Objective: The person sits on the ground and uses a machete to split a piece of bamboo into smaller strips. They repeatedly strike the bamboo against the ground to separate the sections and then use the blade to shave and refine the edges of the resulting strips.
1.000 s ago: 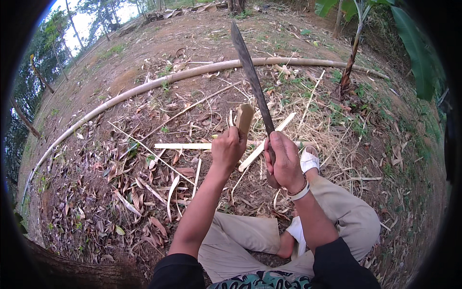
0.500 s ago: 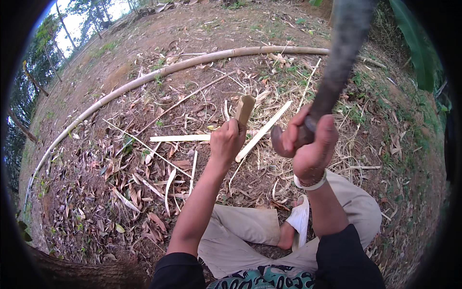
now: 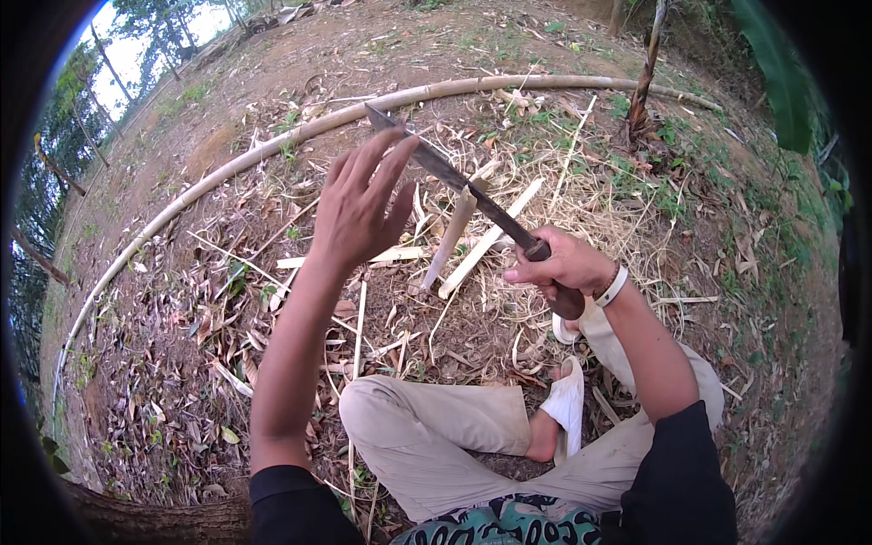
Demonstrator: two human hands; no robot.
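Observation:
My right hand [image 3: 563,265] grips the dark handle of a long machete [image 3: 454,182]. Its blade points up and left and is sunk into the top of an upright piece of split bamboo [image 3: 450,238]. My left hand [image 3: 363,202] is raised with fingers spread, holding nothing, just left of the blade and clear of the bamboo piece. I sit cross-legged on the ground in beige trousers and white sandals.
A long bamboo pole [image 3: 300,136] curves across the ground beyond my hands. Cut bamboo strips [image 3: 486,241] and dry leaves lie scattered around. A thin tree trunk [image 3: 643,77] stands at the upper right. A log [image 3: 154,518] lies at lower left.
My right hand swung the machete down from overhead into the top of the bamboo piece. My left hand let go of the piece and lifted away, fingers open.

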